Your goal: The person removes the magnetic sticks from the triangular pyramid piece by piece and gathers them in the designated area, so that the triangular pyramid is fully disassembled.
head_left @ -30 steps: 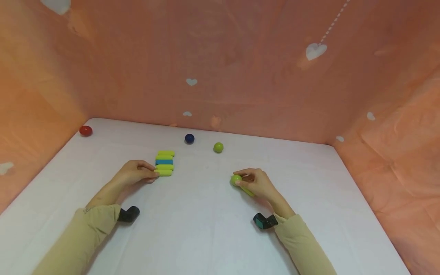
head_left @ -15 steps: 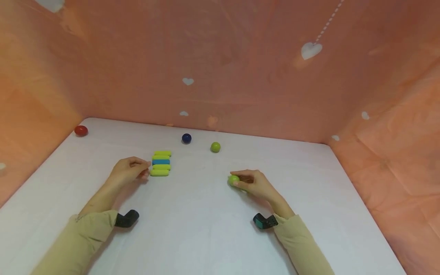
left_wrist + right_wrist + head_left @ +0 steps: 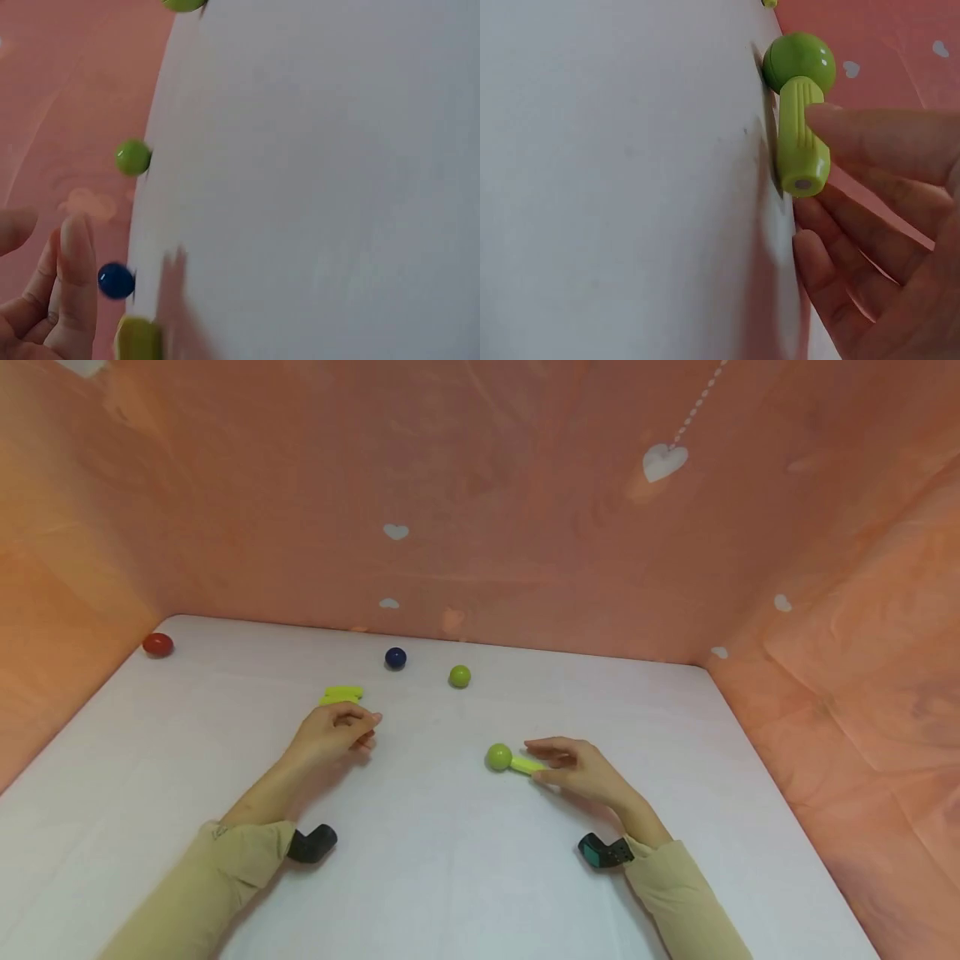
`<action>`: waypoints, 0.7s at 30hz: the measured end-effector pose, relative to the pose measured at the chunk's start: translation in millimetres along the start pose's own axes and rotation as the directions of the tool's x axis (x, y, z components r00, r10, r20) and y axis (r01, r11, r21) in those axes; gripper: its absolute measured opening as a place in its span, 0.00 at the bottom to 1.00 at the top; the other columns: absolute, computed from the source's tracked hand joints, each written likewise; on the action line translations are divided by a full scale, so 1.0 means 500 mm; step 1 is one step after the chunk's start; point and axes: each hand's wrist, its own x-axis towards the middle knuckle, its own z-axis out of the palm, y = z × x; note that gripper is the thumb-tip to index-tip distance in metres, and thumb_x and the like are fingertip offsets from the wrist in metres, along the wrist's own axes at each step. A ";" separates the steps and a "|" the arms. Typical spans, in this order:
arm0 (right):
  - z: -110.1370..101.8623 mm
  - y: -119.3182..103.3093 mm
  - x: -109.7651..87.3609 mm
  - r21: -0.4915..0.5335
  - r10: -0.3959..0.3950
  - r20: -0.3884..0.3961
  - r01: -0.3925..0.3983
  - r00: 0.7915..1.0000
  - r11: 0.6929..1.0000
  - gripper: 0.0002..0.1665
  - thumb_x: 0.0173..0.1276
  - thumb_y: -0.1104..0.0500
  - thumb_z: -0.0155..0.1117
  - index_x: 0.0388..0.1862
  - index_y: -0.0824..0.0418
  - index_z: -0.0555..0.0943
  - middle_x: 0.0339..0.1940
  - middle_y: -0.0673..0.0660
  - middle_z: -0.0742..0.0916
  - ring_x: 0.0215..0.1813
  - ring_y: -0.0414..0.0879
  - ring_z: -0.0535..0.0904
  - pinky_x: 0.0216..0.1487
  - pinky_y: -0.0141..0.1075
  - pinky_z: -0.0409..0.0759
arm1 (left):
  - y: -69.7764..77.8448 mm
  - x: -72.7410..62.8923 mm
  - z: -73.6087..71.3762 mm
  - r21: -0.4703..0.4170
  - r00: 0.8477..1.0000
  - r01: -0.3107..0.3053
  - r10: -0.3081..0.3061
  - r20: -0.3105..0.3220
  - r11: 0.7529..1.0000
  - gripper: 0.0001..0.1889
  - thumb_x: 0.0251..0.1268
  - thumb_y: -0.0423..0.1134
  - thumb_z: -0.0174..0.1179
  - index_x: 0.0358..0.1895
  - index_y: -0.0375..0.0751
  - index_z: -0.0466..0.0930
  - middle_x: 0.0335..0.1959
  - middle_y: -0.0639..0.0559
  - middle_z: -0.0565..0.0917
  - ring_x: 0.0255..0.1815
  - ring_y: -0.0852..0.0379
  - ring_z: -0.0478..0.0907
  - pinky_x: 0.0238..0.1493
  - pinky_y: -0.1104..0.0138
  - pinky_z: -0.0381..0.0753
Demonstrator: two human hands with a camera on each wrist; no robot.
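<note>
A green ball point(image 3: 499, 757) lies on the white table with a short yellow-green rod point(image 3: 802, 139) joined to it; the rod's near end shows a grey dot. My right hand point(image 3: 588, 770) is beside the rod with fingers spread loosely, one fingertip overlapping its side in the right wrist view. My left hand point(image 3: 330, 735) hovers over the row of rods point(image 3: 343, 692), its fingers loosely bent and nothing between them. It hides most of that row in the head view; two yellow-green rods show behind it.
Toward the table's point(image 3: 450, 860) back edge sit a dark blue ball point(image 3: 395, 658) and another green ball point(image 3: 460, 676). A red ball point(image 3: 158, 645) lies at the far left corner. Orange cloth point(image 3: 525, 527) with hearts rises behind and at the sides.
My left hand has left the nearest rod and moved right across the row. My right hand has let go of the green ball and drawn back right, exposing the rod.
</note>
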 end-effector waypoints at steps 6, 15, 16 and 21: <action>0.002 -0.005 0.003 -0.001 -0.012 -0.002 0.012 1.000 1.000 0.24 0.62 0.60 0.69 0.57 0.61 0.79 0.55 0.58 0.84 0.56 0.52 0.79 0.56 0.40 0.76 | 0.003 0.016 0.038 -0.042 0.998 0.023 -0.021 0.062 0.999 0.16 0.71 0.40 0.55 0.48 0.26 0.73 0.28 0.48 0.81 0.27 0.62 0.79 0.35 0.69 0.83; 0.018 -0.014 0.023 -0.017 -0.014 0.025 0.015 1.000 1.000 0.18 0.62 0.60 0.68 0.51 0.60 0.83 0.44 0.55 0.86 0.41 0.42 0.76 0.42 0.30 0.75 | 0.007 0.024 0.092 0.037 0.983 0.016 -0.022 0.183 0.999 0.18 0.65 0.41 0.62 0.51 0.32 0.76 0.38 0.45 0.85 0.34 0.59 0.80 0.42 0.68 0.80; 0.021 -0.015 0.025 -0.012 -0.010 0.027 0.011 1.000 1.000 0.17 0.62 0.59 0.68 0.51 0.60 0.83 0.44 0.55 0.86 0.40 0.42 0.76 0.41 0.30 0.75 | 0.008 0.025 0.098 0.052 0.981 0.011 -0.021 0.192 0.999 0.19 0.63 0.42 0.63 0.52 0.32 0.76 0.38 0.45 0.85 0.34 0.59 0.80 0.42 0.67 0.80; 0.033 -0.019 0.034 0.018 0.014 0.034 -0.014 0.999 1.000 0.16 0.61 0.58 0.69 0.49 0.60 0.84 0.41 0.55 0.86 0.36 0.42 0.74 0.36 0.29 0.74 | 0.018 0.025 0.127 0.052 0.969 0.014 -0.026 0.247 0.999 0.22 0.58 0.39 0.67 0.54 0.33 0.75 0.38 0.47 0.83 0.35 0.59 0.79 0.41 0.68 0.79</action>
